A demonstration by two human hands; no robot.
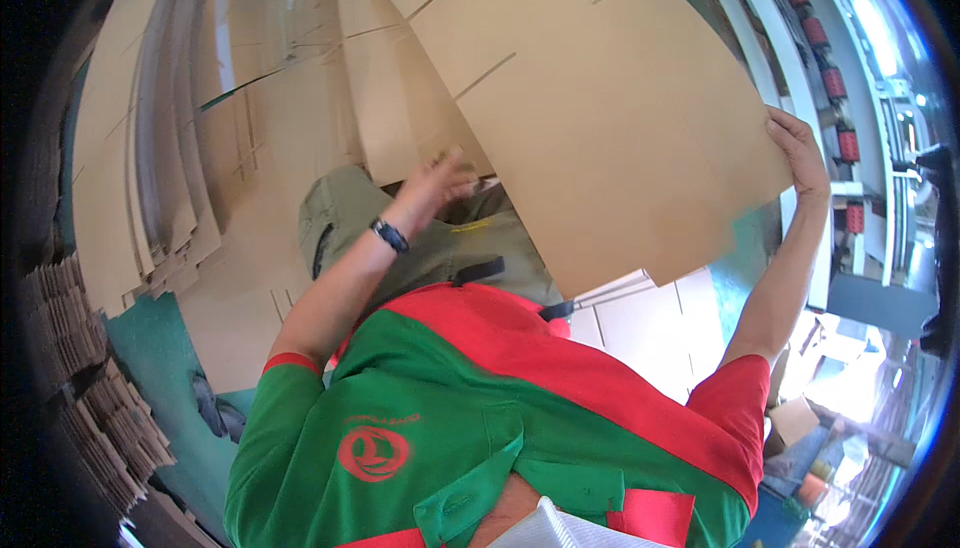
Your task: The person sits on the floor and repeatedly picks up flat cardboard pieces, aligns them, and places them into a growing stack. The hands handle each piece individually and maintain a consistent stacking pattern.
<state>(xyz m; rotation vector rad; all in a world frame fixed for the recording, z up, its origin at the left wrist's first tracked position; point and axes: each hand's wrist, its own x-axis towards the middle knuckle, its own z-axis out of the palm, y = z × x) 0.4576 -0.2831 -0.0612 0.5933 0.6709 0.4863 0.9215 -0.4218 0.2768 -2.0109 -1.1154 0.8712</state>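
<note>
Right: red rollers (833, 82) are lining a pale metal frame (821, 268), with a grey panel (882, 304) standing near its lower end; a bright light strip (876, 36) is glowing beyond. Lower left: green floor (150, 333) is showing.

I'm watching a shirt (450, 418) that's showing green with a broad red band (530, 348) and a red emblem (373, 454). Beyond the shirt, trousers (340, 218) are looking olive, a cardboard sheet (600, 128) is showing tan with dark lines, and rollers (833, 83) are gleaming red.
</note>
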